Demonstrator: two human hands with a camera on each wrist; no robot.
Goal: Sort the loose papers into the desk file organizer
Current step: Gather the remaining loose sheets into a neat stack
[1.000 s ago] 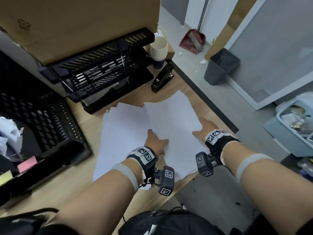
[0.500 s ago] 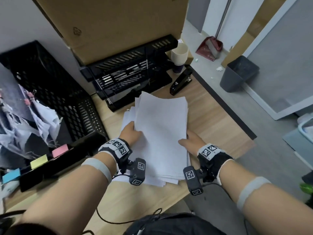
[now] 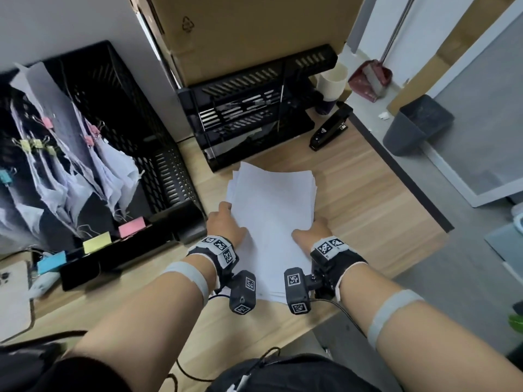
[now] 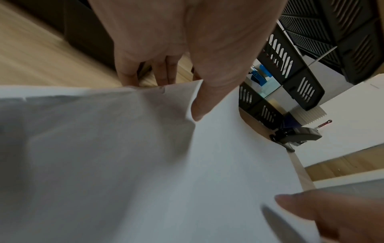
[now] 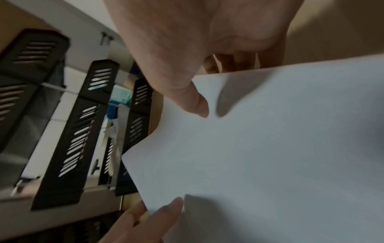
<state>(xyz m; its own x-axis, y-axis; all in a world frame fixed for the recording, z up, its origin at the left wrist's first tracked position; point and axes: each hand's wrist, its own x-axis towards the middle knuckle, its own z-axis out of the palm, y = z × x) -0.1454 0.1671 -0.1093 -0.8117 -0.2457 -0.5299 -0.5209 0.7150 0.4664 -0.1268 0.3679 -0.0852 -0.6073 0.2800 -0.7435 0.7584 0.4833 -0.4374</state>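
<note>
A stack of white papers [image 3: 271, 213] lies on the wooden desk [image 3: 368, 210], squared up between my hands. My left hand [image 3: 226, 223] grips its left edge, thumb [image 4: 198, 105] on top and fingers curled under the sheets [image 4: 145, 164]. My right hand [image 3: 312, 232] grips the right edge, its thumb [image 5: 196, 102] pressed on the top sheet [image 5: 270, 148]. Just beyond the stack stands a black tiered letter tray [image 3: 254, 108]. A black upright file organizer [image 3: 127, 117] at the left holds clipped, crumpled papers.
A black stapler [image 3: 329, 131] and a paper cup [image 3: 331, 80] sit right of the tray. A cardboard box [image 3: 254, 32] stands behind it. A phone [image 3: 14, 301] lies at the near left. The desk ends at the right, where a grey bin [image 3: 416, 123] stands on the floor.
The sheets, spread in two fans a second ago, are now gathered into one stack. My hands have closed in on its two sides and grip the edges.
</note>
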